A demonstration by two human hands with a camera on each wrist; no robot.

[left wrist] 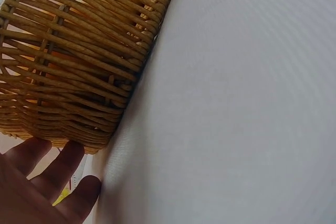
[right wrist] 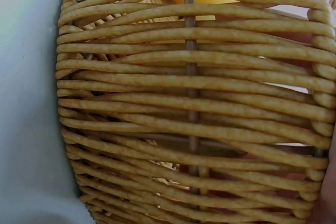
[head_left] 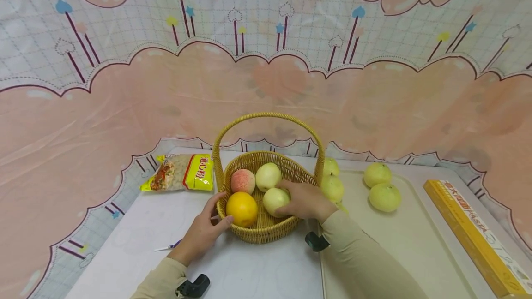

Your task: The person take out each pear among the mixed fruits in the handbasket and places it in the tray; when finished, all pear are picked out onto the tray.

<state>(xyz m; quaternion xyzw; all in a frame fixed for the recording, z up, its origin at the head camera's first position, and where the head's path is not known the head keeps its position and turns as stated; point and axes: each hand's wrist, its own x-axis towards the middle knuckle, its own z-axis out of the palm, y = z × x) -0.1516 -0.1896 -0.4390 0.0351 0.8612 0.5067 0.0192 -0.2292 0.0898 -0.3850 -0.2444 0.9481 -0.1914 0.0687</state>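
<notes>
A wicker basket (head_left: 262, 234) with a tall arched handle stands on the white table. Inside are an orange (head_left: 242, 209), a pinkish peach (head_left: 243, 181) and two pale green round fruits, the rear one (head_left: 268, 176) lying beside the peach. My right hand (head_left: 305, 200) reaches over the basket's right rim and grips the front pale green fruit (head_left: 275, 201). At the left rim rests my left hand (head_left: 202, 232), thumb near the orange. In the left wrist view its spread fingers (left wrist: 60, 169) touch the woven outer wall (left wrist: 79, 51). Wickerwork (right wrist: 194, 87) fills most of the right wrist view.
A yellow food packet (head_left: 180, 173) lies behind left, and a thin pen-like item (head_left: 168, 247) near my left wrist. On the cream tray (head_left: 374, 253) sit yellow-green citrus fruits (head_left: 384, 197), several beside the basket. A long pasta box (head_left: 474, 234) lies far right.
</notes>
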